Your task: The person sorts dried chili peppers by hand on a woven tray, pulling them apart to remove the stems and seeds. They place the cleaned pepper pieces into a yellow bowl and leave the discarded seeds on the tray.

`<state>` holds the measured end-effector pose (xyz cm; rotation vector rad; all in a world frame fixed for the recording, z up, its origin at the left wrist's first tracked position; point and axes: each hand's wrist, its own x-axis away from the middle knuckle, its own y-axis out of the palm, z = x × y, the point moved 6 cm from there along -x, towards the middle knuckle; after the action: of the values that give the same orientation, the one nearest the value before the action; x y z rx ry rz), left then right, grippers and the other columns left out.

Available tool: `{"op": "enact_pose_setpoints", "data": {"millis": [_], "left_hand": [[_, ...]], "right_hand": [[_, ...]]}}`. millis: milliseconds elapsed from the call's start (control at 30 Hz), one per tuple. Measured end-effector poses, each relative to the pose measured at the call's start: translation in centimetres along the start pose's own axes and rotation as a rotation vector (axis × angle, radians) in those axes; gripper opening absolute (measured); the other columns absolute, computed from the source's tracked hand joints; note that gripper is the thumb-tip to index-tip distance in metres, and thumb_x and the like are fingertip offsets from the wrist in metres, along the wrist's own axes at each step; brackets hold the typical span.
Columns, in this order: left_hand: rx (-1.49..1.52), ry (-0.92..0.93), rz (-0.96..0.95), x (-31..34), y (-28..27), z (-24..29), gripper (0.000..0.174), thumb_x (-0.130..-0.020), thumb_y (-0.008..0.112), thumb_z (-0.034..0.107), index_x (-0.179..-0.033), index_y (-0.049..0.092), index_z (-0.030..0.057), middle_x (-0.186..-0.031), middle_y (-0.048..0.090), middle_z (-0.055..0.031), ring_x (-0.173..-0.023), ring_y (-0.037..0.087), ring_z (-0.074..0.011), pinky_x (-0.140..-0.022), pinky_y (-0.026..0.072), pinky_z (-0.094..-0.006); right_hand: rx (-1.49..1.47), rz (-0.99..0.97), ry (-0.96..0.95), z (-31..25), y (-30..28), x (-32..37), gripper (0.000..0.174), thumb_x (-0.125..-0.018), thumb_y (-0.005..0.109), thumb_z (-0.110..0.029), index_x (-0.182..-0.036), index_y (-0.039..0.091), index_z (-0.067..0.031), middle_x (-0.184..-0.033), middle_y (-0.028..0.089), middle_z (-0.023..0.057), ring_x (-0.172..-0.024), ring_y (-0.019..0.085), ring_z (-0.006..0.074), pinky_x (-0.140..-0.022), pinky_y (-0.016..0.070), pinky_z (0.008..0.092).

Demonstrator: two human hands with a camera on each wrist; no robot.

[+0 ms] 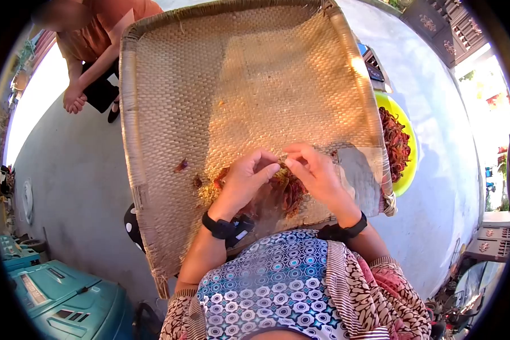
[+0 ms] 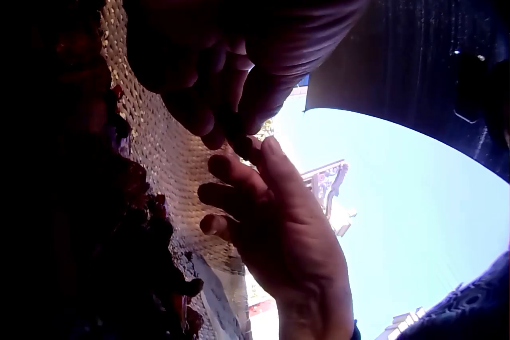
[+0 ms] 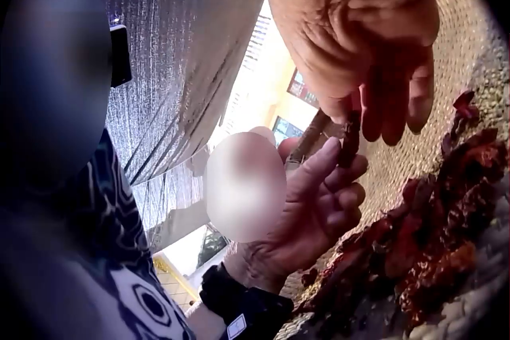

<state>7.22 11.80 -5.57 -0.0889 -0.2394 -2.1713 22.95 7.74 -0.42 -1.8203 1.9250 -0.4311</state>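
Note:
Both hands meet above a woven tray [image 1: 170, 102]. A small dark red dried pepper [image 3: 349, 139] is pinched between them: the left hand [image 1: 245, 178] [image 3: 307, 212] holds its lower end with thumb and fingers, the right hand [image 1: 318, 175] [image 3: 366, 45] its upper end. In the left wrist view the fingertips of the left hand [image 2: 239, 45] and right hand [image 2: 291, 236] come together in shadow, and the pepper is hard to make out. Below them lie dried red peppers [image 1: 289, 195] [image 3: 438, 252] with scattered yellow seeds [image 1: 207, 192].
A yellow-green basin [image 1: 412, 144] heaped with dried red peppers [image 1: 395, 144] stands right of the tray. Another person [image 1: 96, 51] is at the upper left, hands clasped. A teal machine [image 1: 73, 300] stands at the lower left. A grey patch [image 1: 360, 173] lies on the tray's right side.

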Motion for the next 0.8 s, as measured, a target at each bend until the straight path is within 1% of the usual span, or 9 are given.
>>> {"op": "enact_pose_setpoints", "data": {"millis": [100, 133, 200, 233, 367, 433, 533, 667, 800], "left_hand": [[-0.101, -0.014, -0.006, 0.0, 0.2, -0.1, 0.027, -0.091, 0.069, 0.014, -0.115, 0.061, 0.0043, -0.103, 0.066, -0.0053, -0.084, 0.059, -0.0112, -0.076, 0.05, -0.0251], [-0.251, 0.079, -0.067, 0.1, 0.5, 0.8, 0.033, -0.087, 0.072, 0.016, -0.116, 0.062, 0.0053, -0.109, 0.064, -0.0064, -0.092, 0.057, -0.0143, -0.08, 0.0489, -0.0273], [-0.548, 0.264, -0.187, 0.8, 1.1, 2.7, 0.044, -0.08, 0.078, 0.02, -0.119, 0.062, 0.0074, -0.12, 0.06, -0.0086, -0.107, 0.055, -0.0203, -0.09, 0.0467, -0.0318], [-0.688, 0.269, -0.326, 0.8, 1.9, 2.0, 0.055, -0.069, 0.082, 0.024, -0.12, 0.065, 0.014, -0.136, 0.05, -0.0092, -0.127, 0.04, -0.0293, -0.104, 0.0356, -0.0428], [-0.841, 0.397, -0.473, 2.5, 4.2, 1.2, 0.052, -0.066, 0.08, 0.02, -0.115, 0.067, 0.0229, -0.14, 0.044, -0.0086, -0.13, 0.033, -0.033, -0.105, 0.028, -0.0536], [-0.881, 0.431, -0.427, 2.3, 4.2, 0.7, 0.048, -0.067, 0.079, 0.019, -0.113, 0.067, 0.0222, -0.137, 0.046, -0.0089, -0.129, 0.035, -0.033, -0.104, 0.0292, -0.0513], [-0.893, 0.434, -0.365, 1.9, 3.7, 0.4, 0.041, -0.069, 0.077, 0.018, -0.108, 0.067, 0.0192, -0.132, 0.049, -0.0095, -0.125, 0.04, -0.0319, -0.102, 0.0316, -0.0474], [-0.879, 0.365, -0.259, 1.1, 2.6, 0.9, 0.031, -0.072, 0.075, 0.015, -0.101, 0.064, 0.0118, -0.124, 0.053, -0.0107, -0.116, 0.049, -0.0298, -0.098, 0.0382, -0.0415], [-0.738, 0.318, -0.068, 0.5, 1.1, 0.6, 0.029, -0.075, 0.072, 0.007, -0.1, 0.059, 0.005, -0.122, 0.054, -0.0127, -0.115, 0.051, -0.0307, -0.097, 0.0427, -0.0389]], "right_hand": [[0.04, 0.022, 0.091, -0.9, -0.9, -0.2, 0.015, -0.095, 0.062, -0.014, -0.105, 0.064, -0.0032, -0.085, 0.066, 0.008, -0.075, 0.06, 0.0137, -0.068, 0.0481, 0.028], [0.078, 0.032, 0.155, -1.1, -1.8, -0.2, 0.013, -0.095, 0.062, -0.012, -0.104, 0.065, -0.0022, -0.085, 0.065, 0.0066, -0.075, 0.058, 0.0103, -0.068, 0.0471, 0.0261], [0.233, 0.244, -0.01, 0.6, -5.4, -0.6, 0.011, -0.093, 0.063, -0.012, -0.102, 0.065, -0.0053, -0.081, 0.065, 0.0102, -0.07, 0.061, 0.0161, -0.063, 0.048, 0.0294], [0.304, 0.337, -0.021, 1.0, -7.6, -0.6, 0.011, -0.093, 0.063, -0.011, -0.102, 0.065, -0.0054, -0.081, 0.065, 0.01, -0.07, 0.061, 0.0161, -0.064, 0.0479, 0.0292], [0.619, 0.666, -0.071, 3.2, -15.5, 0.1, 0.012, -0.093, 0.064, -0.011, -0.103, 0.064, -0.0056, -0.087, 0.065, 0.0107, -0.071, 0.061, 0.017, -0.068, 0.0487, 0.0286], [0.926, 0.807, -0.155, 2.4, -16.5, 0.4, 0.013, -0.092, 0.064, -0.011, -0.104, 0.064, -0.0057, -0.092, 0.065, 0.0116, -0.073, 0.062, 0.0186, -0.07, 0.0494, 0.0292], [0.359, 0.477, -0.047, 4.0, -13.3, 0.9, 0.016, -0.092, 0.063, -0.014, -0.106, 0.064, -0.0059, -0.097, 0.066, 0.0126, -0.078, 0.065, 0.0229, -0.071, 0.0506, 0.033], [0.324, -0.023, 0.222, 3.3, -5.6, 1.9, 0.023, -0.089, 0.066, -0.019, -0.109, 0.064, -0.008, -0.1, 0.066, 0.0119, -0.082, 0.066, 0.0255, -0.073, 0.0511, 0.0359], [0.333, -0.131, 0.121, 2.3, -1.8, 2.0, 0.03, -0.087, 0.067, -0.02, -0.115, 0.061, -0.0103, -0.104, 0.064, 0.0107, -0.084, 0.066, 0.0274, -0.075, 0.0514, 0.0371]]}}
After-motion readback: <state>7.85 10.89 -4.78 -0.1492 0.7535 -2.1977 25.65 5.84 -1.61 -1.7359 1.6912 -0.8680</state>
